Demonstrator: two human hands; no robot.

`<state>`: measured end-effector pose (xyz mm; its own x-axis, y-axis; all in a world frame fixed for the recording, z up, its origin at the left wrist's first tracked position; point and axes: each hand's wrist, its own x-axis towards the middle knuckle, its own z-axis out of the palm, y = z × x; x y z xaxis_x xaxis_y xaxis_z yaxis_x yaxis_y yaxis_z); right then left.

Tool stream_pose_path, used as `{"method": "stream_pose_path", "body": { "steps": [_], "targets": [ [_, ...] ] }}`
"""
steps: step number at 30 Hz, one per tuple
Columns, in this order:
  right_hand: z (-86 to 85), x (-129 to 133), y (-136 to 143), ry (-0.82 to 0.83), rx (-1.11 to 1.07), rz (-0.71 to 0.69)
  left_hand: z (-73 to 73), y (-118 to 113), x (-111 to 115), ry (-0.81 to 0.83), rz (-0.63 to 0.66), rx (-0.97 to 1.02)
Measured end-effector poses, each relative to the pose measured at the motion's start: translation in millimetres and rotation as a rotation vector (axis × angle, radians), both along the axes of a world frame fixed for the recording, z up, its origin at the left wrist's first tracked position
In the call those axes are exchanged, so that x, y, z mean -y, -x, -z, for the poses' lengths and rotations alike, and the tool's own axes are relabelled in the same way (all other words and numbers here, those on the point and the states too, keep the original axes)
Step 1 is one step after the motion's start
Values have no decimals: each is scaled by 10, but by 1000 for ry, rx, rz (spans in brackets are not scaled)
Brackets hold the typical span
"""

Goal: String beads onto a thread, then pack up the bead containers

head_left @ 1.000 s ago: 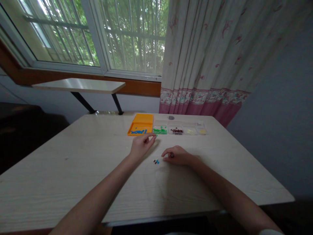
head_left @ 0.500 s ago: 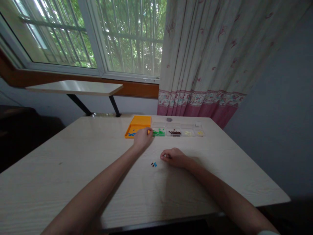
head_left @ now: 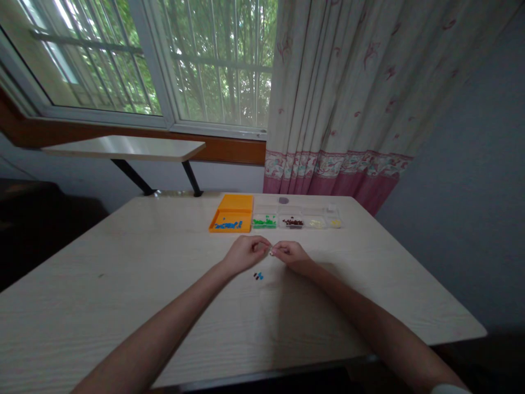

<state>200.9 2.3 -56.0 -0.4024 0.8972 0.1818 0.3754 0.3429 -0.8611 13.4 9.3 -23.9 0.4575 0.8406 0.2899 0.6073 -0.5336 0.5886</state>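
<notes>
- Your table (head_left: 229, 339) spread under everything, with the work at its middle and the supplies farther off.
- Along the far side stood the clear containers (head_left: 290, 210), with green pieces (head_left: 264, 221) at the left, dark pieces (head_left: 293, 221) next, and pale yellow pieces (head_left: 315, 224) toward the right.
- Just left of those, your orange box (head_left: 237, 202) lay open, blue pieces (head_left: 229, 225) in its near half.
- Your left hand (head_left: 245, 253) had just come back from between the orange box and the green pieces; its thumb and forefinger were narrowed to a pinch, too small to tell whether they held anything.
- Your right hand (head_left: 293, 255) had edged farther and left, pinched around a tiny pale piece (head_left: 271, 253). Your fingertips now met, so the work had seemingly turned from fetching to fine two-handed handling.
- Nearer you, the loose blue and dark pieces (head_left: 258, 276) lay clustered, unmoved and untouched.
</notes>
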Motion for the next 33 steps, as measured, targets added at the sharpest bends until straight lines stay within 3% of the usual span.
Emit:
{"method": "stream_pose_path", "body": {
  "steps": [5, 15, 33],
  "targets": [
    [-2, -27, -1, 28, -102, 1, 7, 14, 81, 14, -13, 27],
    [-48, 10, 8, 58, -76, -12, 53, -8, 105, 19, 24, 66],
    [-65, 96, 4, -225, 76, 130, 10, -5, 119, 24, -16, 102]
  ]
}}
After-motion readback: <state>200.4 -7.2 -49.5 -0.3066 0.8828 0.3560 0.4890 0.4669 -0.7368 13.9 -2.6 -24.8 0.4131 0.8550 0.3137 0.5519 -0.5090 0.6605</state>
